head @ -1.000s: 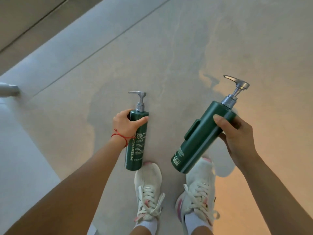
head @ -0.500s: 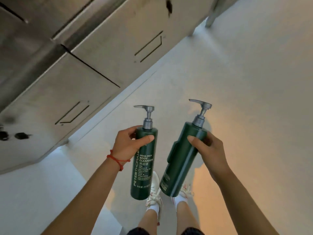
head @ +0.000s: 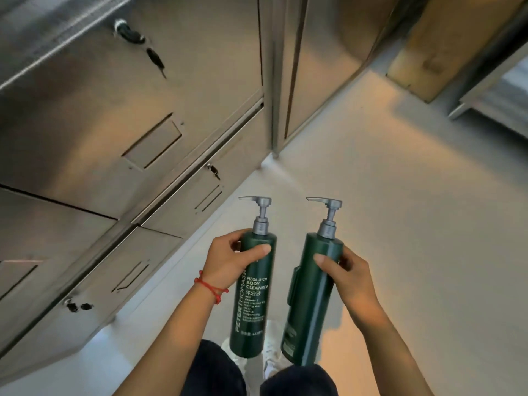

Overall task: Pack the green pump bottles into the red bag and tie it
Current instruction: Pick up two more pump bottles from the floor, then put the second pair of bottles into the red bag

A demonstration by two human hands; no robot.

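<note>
Head view: both bottles (head: 253,295) upright, pumps up, spouts pointing left.

Steel lockers (head: 120,132) fill the view from nine to twelve o'clock, their doors (head: 85,115) set with recessed label slots (head: 153,141) and small locks with keys (head: 213,170) hanging from them. A pale grey floor (head: 414,224) spreads from the centre toward three o'clock. At one o'clock stands a wooden panel (head: 445,44), with a metal frame (head: 491,81) just beside it at two o'clock.
</note>
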